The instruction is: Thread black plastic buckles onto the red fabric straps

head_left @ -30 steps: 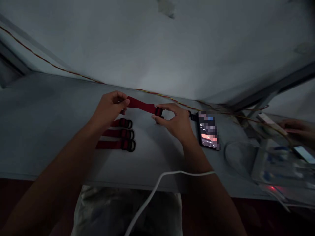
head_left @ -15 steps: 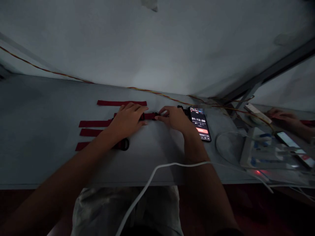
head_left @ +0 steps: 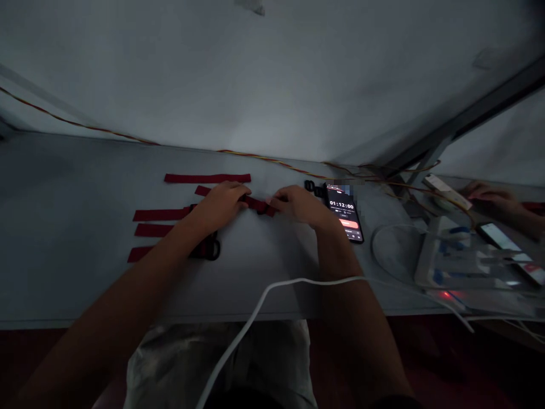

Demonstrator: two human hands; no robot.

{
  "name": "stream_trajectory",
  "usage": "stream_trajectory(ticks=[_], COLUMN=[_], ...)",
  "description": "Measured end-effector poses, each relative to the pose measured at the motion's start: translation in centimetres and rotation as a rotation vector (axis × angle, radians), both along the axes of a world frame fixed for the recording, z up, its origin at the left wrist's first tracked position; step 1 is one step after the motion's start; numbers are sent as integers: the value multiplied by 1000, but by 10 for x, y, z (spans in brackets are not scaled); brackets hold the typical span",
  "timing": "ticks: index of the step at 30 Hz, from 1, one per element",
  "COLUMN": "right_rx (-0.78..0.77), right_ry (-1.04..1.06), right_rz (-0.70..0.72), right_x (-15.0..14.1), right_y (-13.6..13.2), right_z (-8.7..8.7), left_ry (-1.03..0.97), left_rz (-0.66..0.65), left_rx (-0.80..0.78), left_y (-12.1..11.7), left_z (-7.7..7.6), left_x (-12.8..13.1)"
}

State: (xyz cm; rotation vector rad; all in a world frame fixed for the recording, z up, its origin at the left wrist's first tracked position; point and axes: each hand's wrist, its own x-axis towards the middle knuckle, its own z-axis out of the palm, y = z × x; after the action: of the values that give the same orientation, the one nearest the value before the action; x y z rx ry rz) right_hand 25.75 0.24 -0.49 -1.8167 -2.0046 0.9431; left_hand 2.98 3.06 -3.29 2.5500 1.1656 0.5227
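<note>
A red webbing strap (head_left: 256, 203) with black buckle parts stretches between my two hands above the grey table. My left hand (head_left: 223, 205) is closed on it near a black buckle, which its fingers partly hide. At its right end, my right hand (head_left: 298, 205) pinches the strap between thumb and fingers. Behind my left hand lies a loose flat red strap (head_left: 208, 178). To the left rest several more red straps (head_left: 153, 230), partly covered by my left forearm; a black buckle (head_left: 212, 249) shows at the end of the nearest one.
A phone (head_left: 344, 213) showing a timer lies right of my right hand, beside small black buckles (head_left: 314, 188). A white cable (head_left: 293, 280) crosses over my right forearm. Farther right are a power strip (head_left: 443, 250), another phone (head_left: 506, 247) and another person's hand (head_left: 489, 196).
From being held up and stretched, the strap came down toward the table. My left hand shifted right to the buckle, uncovering the loose strap behind; my right hand now pinches the strap's right end.
</note>
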Motion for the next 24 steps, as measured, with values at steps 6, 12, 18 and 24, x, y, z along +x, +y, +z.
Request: stream_trajectory(ticks=[6, 12, 18, 24], right_rx=[-149, -4, 130, -56], right_ry=[719, 961, 902, 891], right_rz=[-132, -95, -125, 15], right_x=[-3, -9, -23, -30], right_y=[-2, -3, -3, -7], right_z=[1, 8, 4, 7], left_ry=[-166, -582, -928, -996], left_rz=[-5, 64, 113, 292], left_rx=[27, -80, -231, -197], left_y=[0, -4, -19, -28], left_z=[6, 14, 17, 18], left_x=[-5, -4, 7, 15])
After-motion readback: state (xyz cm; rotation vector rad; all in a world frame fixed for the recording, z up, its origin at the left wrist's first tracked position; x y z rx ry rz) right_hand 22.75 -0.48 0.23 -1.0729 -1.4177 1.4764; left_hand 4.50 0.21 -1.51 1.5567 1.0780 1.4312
